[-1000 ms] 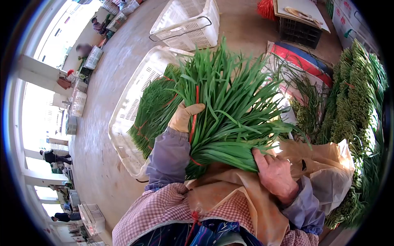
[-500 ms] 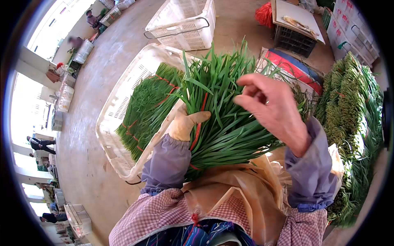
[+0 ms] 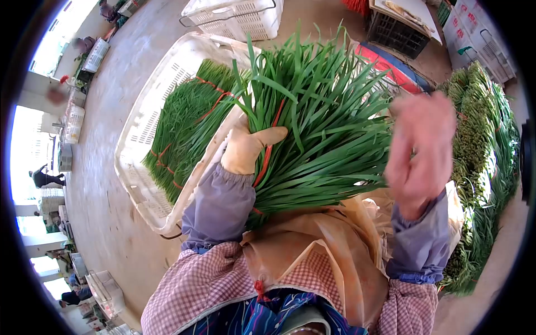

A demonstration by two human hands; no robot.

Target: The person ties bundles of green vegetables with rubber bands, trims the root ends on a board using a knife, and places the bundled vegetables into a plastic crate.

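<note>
Green and strap-leaved, the bunch is fanning rightward from the gloved left hand, which is clasping it firmly at a red band, while the right hand is hovering by its right edge, opening and hold too blurred to tell, and smooth floor is stretching left of the perforated white crate.

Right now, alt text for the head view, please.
Gloved left hand holds a bunch of long green leaves with a red band; the bare right hand, blurred, is at right. At left, a white crate holds banded greens.
</note>
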